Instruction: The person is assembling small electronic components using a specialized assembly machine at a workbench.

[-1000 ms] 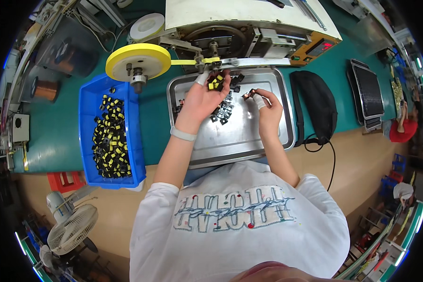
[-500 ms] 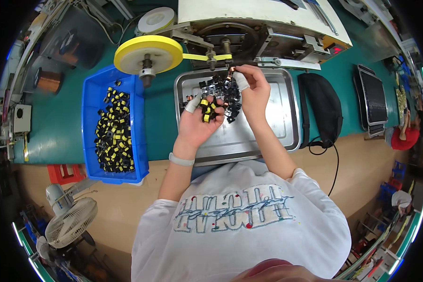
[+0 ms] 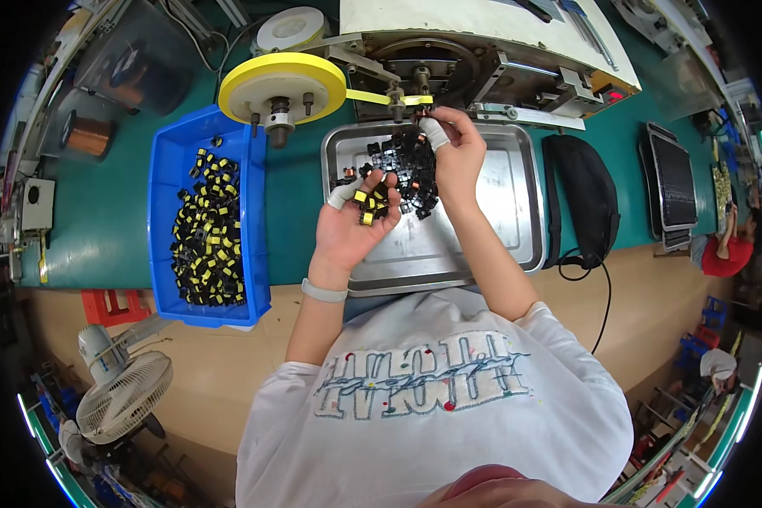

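Observation:
My left hand [image 3: 347,229] is palm up over the left part of a metal tray [image 3: 491,229]. Its curled fingers hold several small black coil bobbins with yellow tape [image 3: 368,207]. My right hand [image 3: 459,161] reaches up to the machine's front, thumb and fingers pinched on a small dark bobbin [image 3: 421,117], mostly hidden by the fingertips. Just above it, a strip of yellow tape [image 3: 368,98] runs from a large yellow tape reel [image 3: 284,83] to the machine. A heap of black bobbins [image 3: 415,165], some showing copper wire, lies in the tray between my hands.
A blue bin [image 3: 256,212] on the left holds many yellow-taped bobbins. The taping machine [image 3: 516,72] stands behind the tray. To the right lie a black pouch [image 3: 582,190] and dark stacked trays [image 3: 673,182]. A fan [image 3: 127,394] stands at lower left.
My right hand has lifted the bobbin slightly toward the tape end. Pegs now show on the reel's face. My left hand stays nearly in place. The view has shifted a little.

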Demonstrator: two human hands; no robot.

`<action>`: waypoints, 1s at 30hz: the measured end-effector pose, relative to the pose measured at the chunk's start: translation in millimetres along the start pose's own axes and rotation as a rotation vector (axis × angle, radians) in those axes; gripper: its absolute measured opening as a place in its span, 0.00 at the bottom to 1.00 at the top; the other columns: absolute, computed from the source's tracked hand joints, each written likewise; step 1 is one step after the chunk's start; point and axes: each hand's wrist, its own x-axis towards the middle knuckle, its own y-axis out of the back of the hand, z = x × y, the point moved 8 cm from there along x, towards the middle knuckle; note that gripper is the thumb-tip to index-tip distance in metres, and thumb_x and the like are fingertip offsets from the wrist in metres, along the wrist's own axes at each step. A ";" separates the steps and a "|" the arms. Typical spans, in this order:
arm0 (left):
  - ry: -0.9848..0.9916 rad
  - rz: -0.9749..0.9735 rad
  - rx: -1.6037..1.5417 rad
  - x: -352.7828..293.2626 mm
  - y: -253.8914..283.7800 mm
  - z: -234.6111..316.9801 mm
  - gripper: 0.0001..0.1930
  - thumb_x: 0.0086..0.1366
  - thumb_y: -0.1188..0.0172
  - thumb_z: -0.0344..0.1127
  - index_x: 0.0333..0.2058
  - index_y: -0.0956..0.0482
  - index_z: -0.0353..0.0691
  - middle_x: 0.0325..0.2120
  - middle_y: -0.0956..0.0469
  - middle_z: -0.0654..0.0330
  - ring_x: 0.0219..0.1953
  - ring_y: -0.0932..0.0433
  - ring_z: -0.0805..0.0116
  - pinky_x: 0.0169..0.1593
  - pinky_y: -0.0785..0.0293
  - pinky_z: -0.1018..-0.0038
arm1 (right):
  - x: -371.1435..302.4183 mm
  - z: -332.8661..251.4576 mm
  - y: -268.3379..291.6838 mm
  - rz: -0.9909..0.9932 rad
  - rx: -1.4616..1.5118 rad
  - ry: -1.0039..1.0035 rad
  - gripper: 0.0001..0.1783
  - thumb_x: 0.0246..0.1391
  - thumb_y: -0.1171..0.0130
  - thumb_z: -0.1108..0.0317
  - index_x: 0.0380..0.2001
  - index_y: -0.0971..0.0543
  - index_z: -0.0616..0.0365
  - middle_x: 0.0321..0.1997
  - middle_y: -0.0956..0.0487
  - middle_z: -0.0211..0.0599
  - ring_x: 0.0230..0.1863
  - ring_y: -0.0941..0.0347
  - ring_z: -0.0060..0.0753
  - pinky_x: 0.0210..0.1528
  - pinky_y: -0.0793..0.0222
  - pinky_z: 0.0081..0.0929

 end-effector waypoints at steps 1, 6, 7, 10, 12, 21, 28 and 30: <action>0.000 0.028 -0.024 -0.9 -0.5 -0.6 0.15 0.65 0.51 0.42 0.41 0.24 0.37 0.41 0.27 0.54 0.40 0.28 0.61 0.44 0.28 0.65 | -0.2 6.3 0.4 -0.018 0.035 -0.073 0.09 0.49 0.41 0.79 0.37 0.23 0.64 0.41 0.23 0.37 0.40 0.26 0.25 0.43 0.30 0.19; 0.152 -0.211 -0.146 -0.8 -0.3 -1.7 0.12 0.65 0.49 0.43 0.38 0.24 0.43 0.31 0.25 0.62 0.36 0.29 0.66 0.37 0.29 0.69 | -3.0 -10.1 40.8 -0.005 -0.794 0.182 0.17 0.48 0.38 0.69 0.42 0.24 0.61 0.37 0.25 0.42 0.36 0.27 0.37 0.40 0.30 0.29; 0.151 -0.210 -0.146 -1.7 -1.4 -0.4 0.12 0.65 0.49 0.43 0.38 0.24 0.43 0.31 0.25 0.62 0.36 0.29 0.66 0.37 0.29 0.69 | -4.4 -12.3 52.8 0.019 -0.940 0.277 0.17 0.49 0.39 0.66 0.43 0.24 0.61 0.36 0.26 0.44 0.35 0.27 0.41 0.40 0.30 0.31; 0.133 -0.136 -0.115 2.1 3.4 6.3 0.13 0.64 0.50 0.39 0.44 0.25 0.43 0.33 0.27 0.66 0.37 0.31 0.69 0.38 0.32 0.72 | -13.8 14.2 90.0 -0.039 -1.122 -0.051 0.19 0.47 0.40 0.67 0.43 0.25 0.62 0.43 0.29 0.51 0.39 0.29 0.51 0.44 0.31 0.37; 0.089 -0.117 -0.054 9.8 -2.0 10.7 0.16 0.64 0.51 0.39 0.49 0.27 0.43 0.38 0.27 0.64 0.39 0.30 0.68 0.39 0.31 0.72 | -17.2 21.4 93.2 -0.082 -1.096 -0.115 0.19 0.46 0.39 0.66 0.43 0.25 0.63 0.43 0.29 0.51 0.39 0.29 0.51 0.43 0.31 0.37; 0.036 -0.102 0.150 65.8 -32.5 8.8 0.22 0.64 0.51 0.40 0.53 0.32 0.32 0.48 0.27 0.55 0.44 0.27 0.63 0.47 0.29 0.70 | -3.2 30.5 61.3 -0.200 -0.922 0.031 0.17 0.44 0.41 0.72 0.40 0.25 0.64 0.36 0.25 0.50 0.35 0.27 0.49 0.39 0.31 0.36; 0.099 -0.145 0.186 92.8 -44.8 -6.8 0.16 0.65 0.51 0.38 0.49 0.32 0.37 0.42 0.28 0.59 0.38 0.31 0.67 0.38 0.34 0.73 | -3.9 36.4 71.6 -0.252 -0.898 -0.056 0.12 0.39 0.42 0.78 0.33 0.25 0.63 0.26 0.24 0.44 0.28 0.27 0.48 0.33 0.31 0.35; 0.121 -0.223 0.136 92.2 -51.8 -14.4 0.15 0.64 0.50 0.37 0.48 0.32 0.40 0.37 0.28 0.63 0.35 0.33 0.72 0.31 0.37 0.77 | -5.3 33.9 75.3 -0.242 -0.881 -0.060 0.12 0.39 0.42 0.78 0.31 0.26 0.63 0.24 0.25 0.42 0.26 0.27 0.45 0.31 0.32 0.34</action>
